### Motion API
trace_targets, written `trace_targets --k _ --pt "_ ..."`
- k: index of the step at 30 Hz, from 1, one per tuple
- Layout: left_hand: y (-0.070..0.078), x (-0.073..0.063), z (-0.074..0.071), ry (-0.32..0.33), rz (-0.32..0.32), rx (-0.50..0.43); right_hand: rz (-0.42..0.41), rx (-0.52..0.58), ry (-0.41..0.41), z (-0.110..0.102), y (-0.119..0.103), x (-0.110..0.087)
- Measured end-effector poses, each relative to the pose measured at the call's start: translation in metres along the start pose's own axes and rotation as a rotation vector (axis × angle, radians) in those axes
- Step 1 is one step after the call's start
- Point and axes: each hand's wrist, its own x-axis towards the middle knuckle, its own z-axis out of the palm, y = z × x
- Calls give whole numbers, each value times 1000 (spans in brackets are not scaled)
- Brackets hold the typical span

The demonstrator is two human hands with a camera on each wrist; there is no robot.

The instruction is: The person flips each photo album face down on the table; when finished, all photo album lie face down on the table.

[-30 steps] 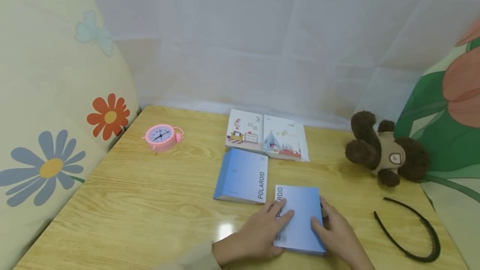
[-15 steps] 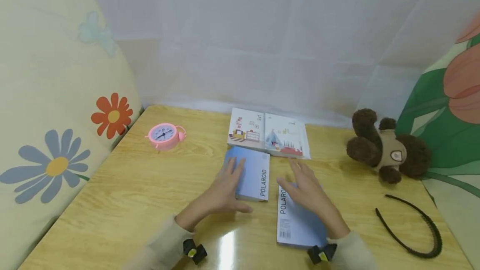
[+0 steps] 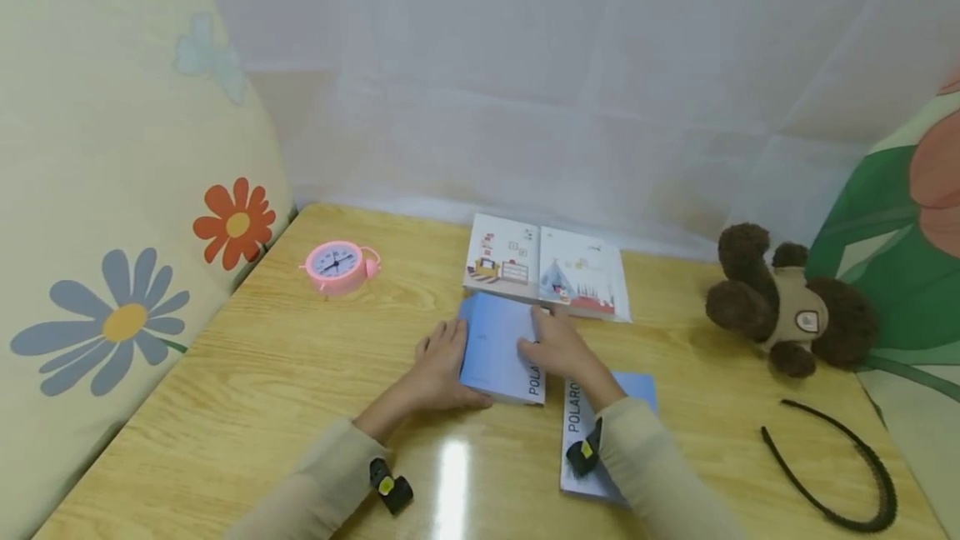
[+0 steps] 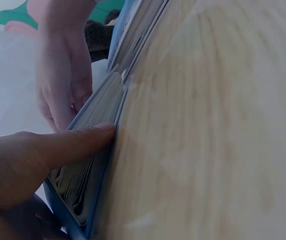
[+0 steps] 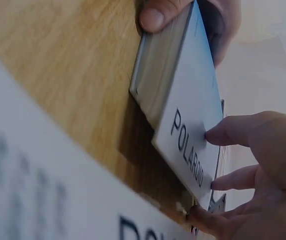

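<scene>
A blue photo album [image 3: 498, 348] marked POLAROID lies cover up on the wooden table, its pages seen edge-on in the left wrist view. My left hand [image 3: 438, 369] grips its spine side, the thumb [image 4: 83, 142] across the page edges at the near end. At the far right corner my right hand [image 3: 562, 348] holds it, fingertips on the cover and one finger at its edge [image 5: 207, 220]. A second blue POLAROID album [image 3: 573, 461] lies nearer, partly hidden under my right forearm.
Two white illustrated books [image 3: 502, 252] lie side by side just behind the held album. A pink alarm clock [image 3: 335, 267] is at the back left. On the right are a brown plush toy [image 3: 795, 307] and a black headband [image 3: 873, 473].
Both hands have left the nearer album and moved left and away to the other one. A half second ago they were apart above the albums; now both hold the farther one.
</scene>
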Motion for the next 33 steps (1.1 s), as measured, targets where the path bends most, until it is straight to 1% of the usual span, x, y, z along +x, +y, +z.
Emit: trace_targets --k 4,7,9,12,14,17,21,24,26,28,30,33 --pt "3 -3 0 9 0 -2 9 13 19 4 -4 -5" --pt "4 -5 1 22 13 -24 25 32 32 5 -6 -11" --pt "5 -8 2 37 38 -63 29 43 38 6 -8 -15" --pt "9 -16 4 71 92 -139 50 53 34 7 -12 -22" --pt "11 -22 4 91 136 -193 59 53 29 10 -14 -28" --pt "13 -34 7 111 169 -234 69 52 31 14 -18 -38" --pt "15 -46 10 120 156 -210 71 52 51 18 -19 -51" --pt "16 -49 12 138 162 -169 84 66 66 20 -19 -56" --pt "16 -50 12 155 177 -160 87 78 74 22 -19 -58" --pt "16 -51 11 165 175 -159 84 93 80 24 -19 -58" --pt "16 -53 10 158 155 -183 82 113 77 26 -20 -59" --pt "18 -57 7 127 109 -216 83 134 69 30 -22 -60"
